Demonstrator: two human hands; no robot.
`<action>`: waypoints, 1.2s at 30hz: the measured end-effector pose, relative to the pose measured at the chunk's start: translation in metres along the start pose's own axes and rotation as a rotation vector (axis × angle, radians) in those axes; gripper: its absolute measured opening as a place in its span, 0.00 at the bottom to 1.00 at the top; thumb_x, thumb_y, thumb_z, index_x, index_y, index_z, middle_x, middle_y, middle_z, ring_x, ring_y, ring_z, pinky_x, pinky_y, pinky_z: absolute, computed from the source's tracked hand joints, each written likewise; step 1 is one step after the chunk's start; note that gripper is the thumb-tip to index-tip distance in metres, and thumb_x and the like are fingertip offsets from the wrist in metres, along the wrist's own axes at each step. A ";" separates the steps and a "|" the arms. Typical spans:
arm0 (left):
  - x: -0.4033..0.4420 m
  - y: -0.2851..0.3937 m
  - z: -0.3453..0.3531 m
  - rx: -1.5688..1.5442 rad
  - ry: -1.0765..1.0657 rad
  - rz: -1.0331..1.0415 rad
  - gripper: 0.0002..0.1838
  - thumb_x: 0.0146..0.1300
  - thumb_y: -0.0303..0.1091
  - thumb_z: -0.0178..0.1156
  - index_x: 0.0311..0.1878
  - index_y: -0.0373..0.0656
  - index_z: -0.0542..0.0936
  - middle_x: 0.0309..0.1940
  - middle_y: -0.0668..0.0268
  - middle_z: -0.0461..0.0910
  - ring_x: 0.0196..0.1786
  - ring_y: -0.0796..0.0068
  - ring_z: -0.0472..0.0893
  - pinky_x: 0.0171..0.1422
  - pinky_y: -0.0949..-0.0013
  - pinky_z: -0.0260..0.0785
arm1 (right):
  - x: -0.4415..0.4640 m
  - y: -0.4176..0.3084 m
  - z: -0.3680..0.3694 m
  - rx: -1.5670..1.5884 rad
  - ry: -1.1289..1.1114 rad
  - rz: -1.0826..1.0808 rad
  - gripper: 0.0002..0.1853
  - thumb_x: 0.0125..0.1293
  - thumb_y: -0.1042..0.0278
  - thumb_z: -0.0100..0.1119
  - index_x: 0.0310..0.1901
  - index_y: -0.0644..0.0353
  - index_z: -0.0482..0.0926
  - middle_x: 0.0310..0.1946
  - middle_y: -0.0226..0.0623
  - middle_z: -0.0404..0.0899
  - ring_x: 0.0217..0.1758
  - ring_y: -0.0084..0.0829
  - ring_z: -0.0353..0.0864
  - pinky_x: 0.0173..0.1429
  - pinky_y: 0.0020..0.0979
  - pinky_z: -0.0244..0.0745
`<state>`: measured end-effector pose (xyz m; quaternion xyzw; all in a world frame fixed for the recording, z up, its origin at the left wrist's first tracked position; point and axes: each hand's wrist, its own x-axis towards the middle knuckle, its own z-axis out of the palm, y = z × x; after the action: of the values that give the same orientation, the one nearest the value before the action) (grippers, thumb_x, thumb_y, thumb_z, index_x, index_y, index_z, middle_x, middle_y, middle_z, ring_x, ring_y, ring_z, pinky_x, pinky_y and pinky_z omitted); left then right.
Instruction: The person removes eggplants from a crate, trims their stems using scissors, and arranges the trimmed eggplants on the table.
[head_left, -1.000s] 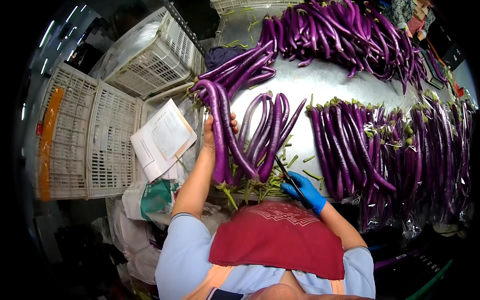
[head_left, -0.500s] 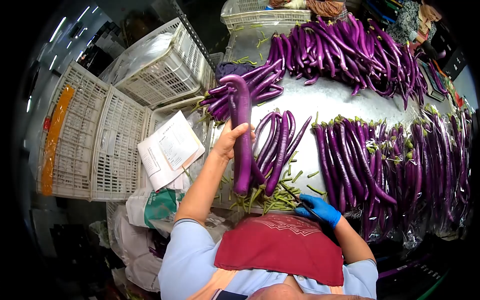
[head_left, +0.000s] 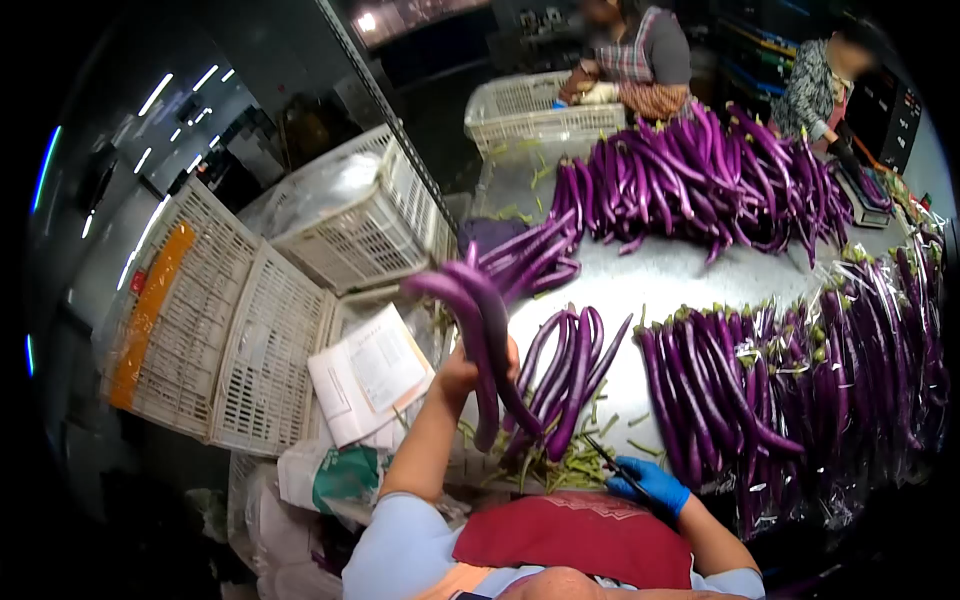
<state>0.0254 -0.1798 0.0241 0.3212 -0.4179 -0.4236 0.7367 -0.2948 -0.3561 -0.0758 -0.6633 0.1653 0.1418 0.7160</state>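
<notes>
My bare left hand (head_left: 462,372) is wrapped round a couple of long purple eggplants (head_left: 482,345), raised at the near left of the metal table (head_left: 620,275). In my blue-gloved right hand (head_left: 648,482) is a dark slim tool (head_left: 606,454), probably scissors or a knife, pointing at the cut green stems (head_left: 578,468). Between my hands lies a small group of eggplants (head_left: 575,378). Behind the held ones, another bunch (head_left: 530,262) rests at the table's left edge.
A large eggplant pile (head_left: 690,180) covers the far side. Loose and plastic-wrapped eggplants (head_left: 860,370) line the right. White crates (head_left: 350,215) and papers (head_left: 370,375) are at left. Two people (head_left: 650,55) (head_left: 815,90) stand beyond the table, one with hands at a crate (head_left: 535,110).
The view has tilted up, showing more of the two people. The eggplants in my left hand have turned and now fan apart at the top. My right hand still holds the tool.
</notes>
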 end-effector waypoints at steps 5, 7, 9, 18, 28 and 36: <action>0.006 0.060 0.040 0.269 -0.042 -0.140 0.30 0.37 0.40 0.71 0.42 0.32 0.73 0.35 0.58 0.75 0.37 0.68 0.76 0.43 0.68 0.69 | 0.001 -0.028 0.001 0.114 -0.041 0.030 0.21 0.62 0.66 0.60 0.53 0.69 0.69 0.41 0.34 0.76 0.45 0.21 0.74 0.49 0.23 0.70; 0.001 0.066 0.044 0.550 0.098 -0.105 0.32 0.38 0.35 0.70 0.49 0.36 0.71 0.39 0.59 0.75 0.41 0.68 0.76 0.47 0.67 0.68 | 0.002 -0.036 0.003 0.189 -0.019 0.063 0.18 0.63 0.67 0.58 0.52 0.66 0.70 0.38 0.31 0.76 0.41 0.19 0.74 0.46 0.21 0.70; 0.010 0.069 0.056 1.086 0.075 0.130 0.35 0.38 0.29 0.69 0.55 0.39 0.69 0.43 0.58 0.74 0.44 0.63 0.75 0.50 0.63 0.68 | 0.001 -0.041 0.006 0.301 0.035 0.137 0.15 0.64 0.66 0.56 0.51 0.61 0.72 0.34 0.27 0.75 0.36 0.16 0.73 0.41 0.18 0.70; 0.034 0.045 0.062 1.990 -0.107 0.495 0.30 0.41 0.29 0.65 0.55 0.51 0.74 0.35 0.63 0.72 0.35 0.64 0.74 0.40 0.63 0.66 | -0.009 -0.039 0.003 0.213 0.069 0.053 0.19 0.63 0.58 0.58 0.50 0.62 0.72 0.30 0.26 0.74 0.31 0.15 0.69 0.37 0.19 0.67; 0.060 0.009 0.064 1.848 -0.388 0.340 0.28 0.46 0.28 0.62 0.55 0.44 0.70 0.28 0.62 0.74 0.28 0.66 0.75 0.32 0.64 0.69 | -0.006 -0.036 0.003 0.243 0.117 0.094 0.19 0.65 0.60 0.56 0.53 0.62 0.70 0.31 0.26 0.75 0.30 0.15 0.69 0.34 0.19 0.66; 0.070 0.026 0.062 2.042 -0.322 0.184 0.33 0.39 0.26 0.63 0.55 0.37 0.70 0.33 0.61 0.73 0.34 0.63 0.74 0.39 0.64 0.66 | -0.005 -0.030 0.000 0.264 0.111 0.083 0.21 0.64 0.58 0.57 0.54 0.62 0.70 0.31 0.28 0.76 0.30 0.16 0.70 0.34 0.19 0.68</action>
<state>-0.0006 -0.2382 0.0969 0.6992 -0.6942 0.1522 0.0785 -0.2868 -0.3582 -0.0468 -0.5627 0.2490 0.1115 0.7804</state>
